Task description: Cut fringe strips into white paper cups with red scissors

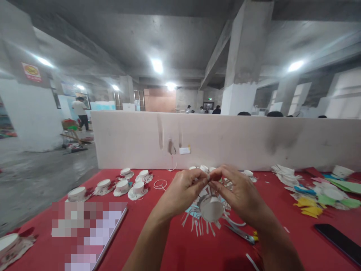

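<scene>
A white paper cup [211, 209] with its rim cut into a fringe of strips is held up over the red table, its round base towards me. My left hand [186, 188] pinches the fringe at the top from the left. From the right, my right hand [236, 191] pinches at the same spot, fingertips nearly touching the left ones. The strips spread out below the base, and some bluish paper shows among them. Just under my right hand lie scissors [241, 234], partly hidden by my forearm.
Several white cups with flared fringes [138, 188] stand upside down on the red table [197, 252] at left. Cut cups and coloured paper scraps [308, 205] lie at right, near a dark phone [337, 237]. A pale partition [225, 141] rises behind; a person [80, 113] stands far left.
</scene>
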Demonstrator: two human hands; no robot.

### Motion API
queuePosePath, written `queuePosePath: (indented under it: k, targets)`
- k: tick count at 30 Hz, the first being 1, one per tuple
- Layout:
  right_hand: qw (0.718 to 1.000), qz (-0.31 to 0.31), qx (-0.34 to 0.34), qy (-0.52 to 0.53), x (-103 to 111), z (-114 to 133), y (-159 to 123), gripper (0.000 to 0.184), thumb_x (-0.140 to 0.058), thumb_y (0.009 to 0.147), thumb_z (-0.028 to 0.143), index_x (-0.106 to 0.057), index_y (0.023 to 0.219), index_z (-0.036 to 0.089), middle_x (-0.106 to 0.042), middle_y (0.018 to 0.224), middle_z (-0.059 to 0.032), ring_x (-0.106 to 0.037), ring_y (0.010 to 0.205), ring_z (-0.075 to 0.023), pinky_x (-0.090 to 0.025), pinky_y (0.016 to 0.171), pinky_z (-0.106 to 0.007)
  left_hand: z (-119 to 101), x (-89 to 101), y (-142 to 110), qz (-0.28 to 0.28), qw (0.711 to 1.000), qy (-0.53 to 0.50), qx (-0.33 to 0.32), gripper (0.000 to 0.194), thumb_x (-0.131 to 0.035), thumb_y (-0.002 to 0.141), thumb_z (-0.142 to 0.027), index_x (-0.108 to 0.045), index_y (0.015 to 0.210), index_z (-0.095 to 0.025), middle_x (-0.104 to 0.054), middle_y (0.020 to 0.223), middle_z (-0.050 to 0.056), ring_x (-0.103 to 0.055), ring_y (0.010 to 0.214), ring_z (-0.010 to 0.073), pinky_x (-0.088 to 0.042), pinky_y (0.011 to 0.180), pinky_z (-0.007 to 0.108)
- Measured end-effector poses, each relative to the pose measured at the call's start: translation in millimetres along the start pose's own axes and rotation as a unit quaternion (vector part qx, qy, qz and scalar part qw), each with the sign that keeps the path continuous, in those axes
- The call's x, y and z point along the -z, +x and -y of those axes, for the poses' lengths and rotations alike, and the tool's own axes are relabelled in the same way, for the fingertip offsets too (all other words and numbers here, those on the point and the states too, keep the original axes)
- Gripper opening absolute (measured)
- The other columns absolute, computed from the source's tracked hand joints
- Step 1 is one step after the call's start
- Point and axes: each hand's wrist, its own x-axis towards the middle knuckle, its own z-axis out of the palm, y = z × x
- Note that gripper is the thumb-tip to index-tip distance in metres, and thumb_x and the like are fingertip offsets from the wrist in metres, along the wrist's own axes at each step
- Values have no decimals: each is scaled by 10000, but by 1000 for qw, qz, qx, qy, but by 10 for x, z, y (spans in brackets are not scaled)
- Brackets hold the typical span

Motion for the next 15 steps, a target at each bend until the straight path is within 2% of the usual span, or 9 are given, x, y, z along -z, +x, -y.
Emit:
queuePosePath:
  k: [7,15]
  targets:
    - [998,-9,-51,37,2,-10,8,75,-513,857,237,-578,893,233,-614,856,-2,-561,811,-154,-418,720,-284,-9,12,2,15,1000,-17,10,207,-453,839,-274,-618,783,-163,-538,656,-4,-449,596,101,-340,541,218]
    - [989,25,-73,129,63,-56,16,147,-511,859,302,-604,947,232,-661,898,-16,-597,840,-156,-457,731,-274,6,11,5,-12,1000,-12,24,210,-493,816,-310,-626,752,-160,-527,622,-10,-421,558,92,-316,510,210]
